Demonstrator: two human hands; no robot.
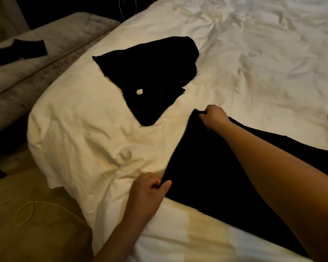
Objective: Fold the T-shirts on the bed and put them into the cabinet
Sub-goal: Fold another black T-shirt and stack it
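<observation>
Two hands gripping one edge of a black T-shirt on a bed

Two black garments are shown on the white, creased bed sheet (254,59). The nearer black T-shirt (206,176) is spread flat at the lower right and is held along its left edge by both hands. The near corner is pinched between the thumb and curled fingers of the left hand (150,188). The far corner is gripped by the closed fingers of the right hand (214,117), whose forearm is laid across the cloth. A second black T-shirt (148,76), unfolded and bearing a small white label (139,91), is seen beyond, apart from the first. A dark folded cloth (17,51) is laid on the grey upholstered bench (51,59) beside the bed. A thin pale cord (25,212) is looped on the floor at lower left.
</observation>
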